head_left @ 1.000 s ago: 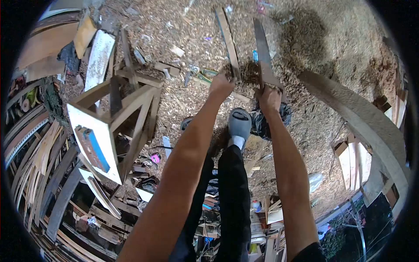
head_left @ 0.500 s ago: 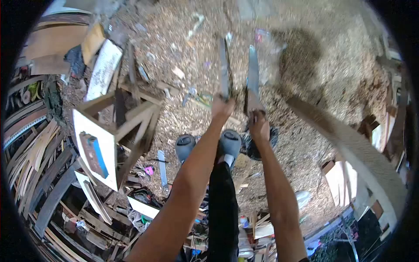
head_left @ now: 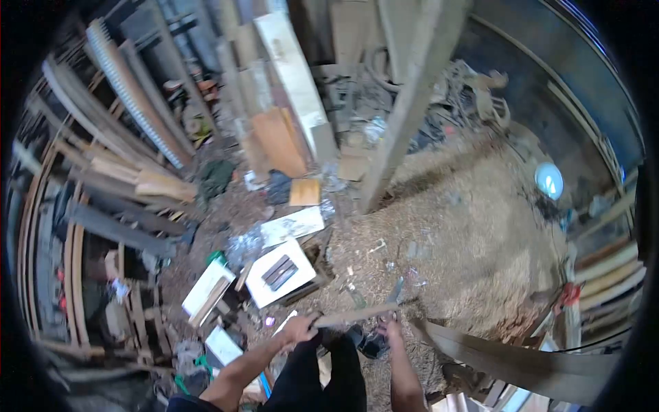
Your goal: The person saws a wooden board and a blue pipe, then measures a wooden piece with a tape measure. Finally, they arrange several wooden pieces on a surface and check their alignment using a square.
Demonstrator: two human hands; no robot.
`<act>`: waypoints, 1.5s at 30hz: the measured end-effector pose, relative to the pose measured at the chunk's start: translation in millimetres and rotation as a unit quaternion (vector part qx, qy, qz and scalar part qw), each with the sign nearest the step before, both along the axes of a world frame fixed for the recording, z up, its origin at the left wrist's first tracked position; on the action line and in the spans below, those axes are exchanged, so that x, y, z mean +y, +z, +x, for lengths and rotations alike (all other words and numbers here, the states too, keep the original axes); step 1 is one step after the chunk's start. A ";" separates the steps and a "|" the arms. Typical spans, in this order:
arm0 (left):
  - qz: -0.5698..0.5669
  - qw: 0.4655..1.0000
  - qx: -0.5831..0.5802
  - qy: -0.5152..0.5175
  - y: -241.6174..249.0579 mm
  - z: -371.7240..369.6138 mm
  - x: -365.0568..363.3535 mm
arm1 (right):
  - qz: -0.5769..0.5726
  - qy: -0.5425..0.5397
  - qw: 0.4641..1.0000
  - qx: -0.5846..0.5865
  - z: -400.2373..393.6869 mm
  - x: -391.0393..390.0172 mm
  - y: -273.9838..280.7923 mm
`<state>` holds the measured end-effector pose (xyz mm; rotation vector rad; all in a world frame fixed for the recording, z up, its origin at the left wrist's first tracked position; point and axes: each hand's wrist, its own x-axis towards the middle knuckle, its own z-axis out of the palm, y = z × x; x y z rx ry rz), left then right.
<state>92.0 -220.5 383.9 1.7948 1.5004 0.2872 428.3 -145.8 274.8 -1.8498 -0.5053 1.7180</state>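
Observation:
My left hand [head_left: 299, 328] is closed around one end of a narrow wooden strip [head_left: 353, 316], which lies sideways in front of my legs. At the strip's other end is my right hand [head_left: 391, 327], its fingers closed at the handle of a hand saw. The saw blade [head_left: 396, 289] points forward, beyond the strip, and the handle is mostly hidden by the hand and strip. My feet in dark sandals [head_left: 373, 345] show just below the strip.
A white-topped wooden stand [head_left: 280, 273] with a dark block on it is at the front left. Ahead rises a thick wooden post [head_left: 412, 117]. A broad plank [head_left: 522, 360] extends to the right. Timber [head_left: 123, 103] is stacked at left; sawdust covers the floor [head_left: 473, 226].
My view has tilted up toward the far wall. The strip has turned from pointing forward to lying sideways between my hands. The saw stays in my right hand.

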 end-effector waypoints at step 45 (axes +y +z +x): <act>0.028 0.493 -0.227 0.839 -381.3 -138.3 -150.6 | 0.294 0.437 0.823 -0.213 -307.7 99.2 -230.9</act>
